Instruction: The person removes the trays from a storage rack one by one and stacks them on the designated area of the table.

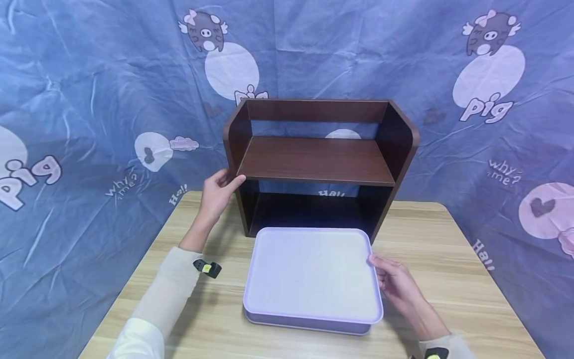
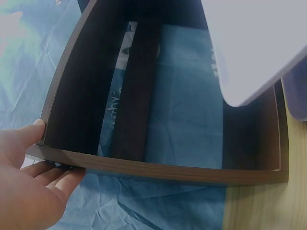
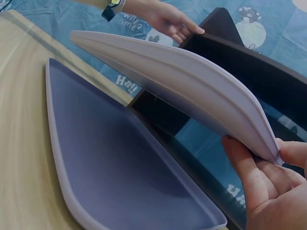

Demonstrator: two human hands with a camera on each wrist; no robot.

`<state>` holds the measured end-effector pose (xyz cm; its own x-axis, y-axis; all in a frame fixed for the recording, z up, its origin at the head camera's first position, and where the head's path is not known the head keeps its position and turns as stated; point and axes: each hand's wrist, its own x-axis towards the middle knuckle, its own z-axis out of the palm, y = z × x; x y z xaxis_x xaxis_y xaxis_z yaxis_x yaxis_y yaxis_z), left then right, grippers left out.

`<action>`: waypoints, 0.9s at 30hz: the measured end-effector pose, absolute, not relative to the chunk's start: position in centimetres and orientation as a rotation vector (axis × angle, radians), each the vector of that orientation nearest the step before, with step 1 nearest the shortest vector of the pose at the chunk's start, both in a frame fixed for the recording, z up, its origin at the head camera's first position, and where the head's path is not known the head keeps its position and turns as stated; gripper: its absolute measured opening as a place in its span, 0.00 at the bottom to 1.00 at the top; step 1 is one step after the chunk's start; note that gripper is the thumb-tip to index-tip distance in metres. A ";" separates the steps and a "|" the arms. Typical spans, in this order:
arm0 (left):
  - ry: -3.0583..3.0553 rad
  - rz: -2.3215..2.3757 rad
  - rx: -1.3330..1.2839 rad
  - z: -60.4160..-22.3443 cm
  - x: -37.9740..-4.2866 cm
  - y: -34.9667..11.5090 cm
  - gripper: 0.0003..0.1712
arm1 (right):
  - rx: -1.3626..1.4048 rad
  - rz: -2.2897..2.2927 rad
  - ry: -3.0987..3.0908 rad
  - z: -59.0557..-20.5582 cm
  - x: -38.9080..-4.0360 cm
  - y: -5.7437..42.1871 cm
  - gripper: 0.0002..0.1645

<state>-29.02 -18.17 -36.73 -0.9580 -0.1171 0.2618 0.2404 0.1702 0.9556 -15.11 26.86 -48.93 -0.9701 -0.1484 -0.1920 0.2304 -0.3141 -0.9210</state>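
A dark brown two-tier desktop shelf [image 1: 320, 158] stands at the back of the table. My left hand [image 1: 216, 195] grips its left side panel, thumb on the front edge of the middle board and fingers round the outside. In front of the shelf, my right hand [image 1: 399, 285] pinches the right rim of a pale lilac lid [image 1: 314, 274]. Tilted in the right wrist view, the lid is raised over a shallow purple box [image 3: 115, 158] with its inside showing. That box lies on the table, mostly hidden under the lid in the head view.
The light wood table [image 1: 430, 249] reaches back to a blue cloth backdrop [image 1: 112, 99] printed with pigs and words. The shelf's lower compartment [image 1: 309, 212] opens toward me, just behind the lid. Dark wrist straps [image 1: 208, 268] sit over both pale sleeves.
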 end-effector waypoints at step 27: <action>-2.174 -1.858 -0.109 -36.8 -29.1 -18.2 0.34 | 0.259 -2.265 1.743 -52.3 -15.5 26.0 0.21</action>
<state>-29.10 -18.19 -36.77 -0.9583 -0.1227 0.2580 0.2358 0.1705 0.9567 -15.52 25.96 -52.26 -0.9474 -0.1043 -0.3026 0.3192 -0.2392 -0.9170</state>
